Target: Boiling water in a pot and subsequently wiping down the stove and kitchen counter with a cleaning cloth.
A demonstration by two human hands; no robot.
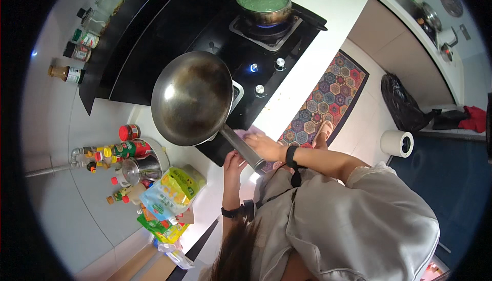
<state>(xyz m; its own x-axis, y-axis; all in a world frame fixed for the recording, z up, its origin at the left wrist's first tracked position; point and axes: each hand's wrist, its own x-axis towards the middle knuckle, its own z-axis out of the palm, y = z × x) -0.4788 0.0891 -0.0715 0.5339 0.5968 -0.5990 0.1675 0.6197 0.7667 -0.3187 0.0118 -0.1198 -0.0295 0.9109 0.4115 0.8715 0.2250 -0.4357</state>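
A metal wok (194, 98) rests on the near-left burner of the black gas stove (215, 44), its handle (243, 147) pointing towards me. My right hand (263, 146) is on a pinkish cloth (250, 131) at the stove's edge, just right of the handle and partly hidden behind it. My left hand (233, 162) is beside the left side of the handle, fingers bent; whether it touches the handle or holds anything cannot be told. A lidded pot (264, 6) stands on the other burner over a blue flame.
Sauce bottles (130, 148), a steel canister (142, 169) and food pouches (173, 192) crowd the counter at the left. Spice jars (86, 38) line the ledge behind the stove. The pot's black handle (309, 19) sticks out over the counter edge. A patterned mat (326, 96) lies on the floor.
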